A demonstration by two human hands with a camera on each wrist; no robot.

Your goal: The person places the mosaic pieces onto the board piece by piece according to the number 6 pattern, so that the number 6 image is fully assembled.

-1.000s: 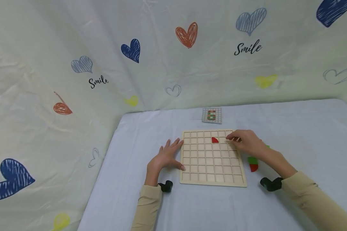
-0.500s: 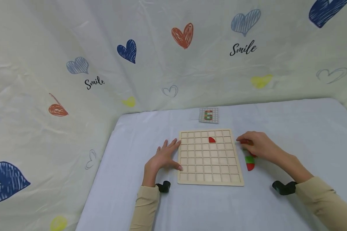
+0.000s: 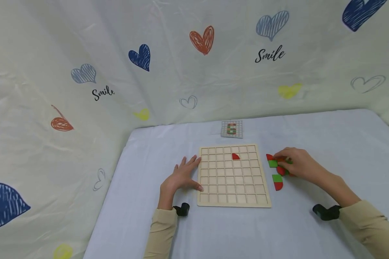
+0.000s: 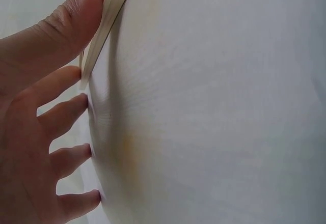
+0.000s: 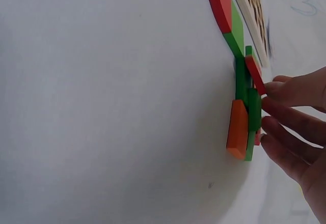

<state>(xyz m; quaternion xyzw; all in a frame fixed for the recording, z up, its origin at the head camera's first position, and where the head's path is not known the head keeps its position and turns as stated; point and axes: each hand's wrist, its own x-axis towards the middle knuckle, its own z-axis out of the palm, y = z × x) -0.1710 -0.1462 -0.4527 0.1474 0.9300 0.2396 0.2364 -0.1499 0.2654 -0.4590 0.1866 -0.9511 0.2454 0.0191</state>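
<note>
A wooden grid board (image 3: 231, 180) lies flat on the table, with a red quarter-round piece (image 3: 235, 156) in one of its upper squares. At the board's left side, my left hand (image 3: 180, 178) has its fingers spread; the thumb (image 4: 84, 18) rests on the frame's edge. To the right of the board, my right hand (image 3: 296, 163) is over a small heap of red, green and orange pieces. In the right wrist view its bent fingertips are at a red piece (image 5: 254, 75) and a dark green piece (image 5: 253, 109); I see no piece lifted.
Behind the board lies a pattern card (image 3: 231, 129) with a red and green figure on a grid. A green square (image 3: 277, 178) and a red rounded piece (image 3: 278, 186) lie together near the board's right edge. A curtain printed with hearts hangs behind the white-covered table.
My right hand has moved from above the board's upper right corner out to the heap of pieces at the right. The left hand stays at the board's left edge.
</note>
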